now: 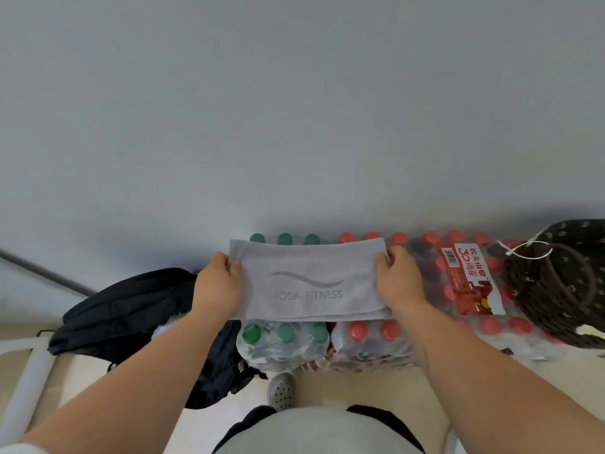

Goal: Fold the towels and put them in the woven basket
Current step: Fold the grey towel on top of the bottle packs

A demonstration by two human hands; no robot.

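Over the bottle packs (360, 342), my left grip (217, 285) and right grip (401, 281) pinch a part-folded towel (307, 257), not yet in the woven basket (556, 290).

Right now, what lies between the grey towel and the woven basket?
The head view shows a wrapped pack of red-capped bottles between the grey towel and the woven basket.
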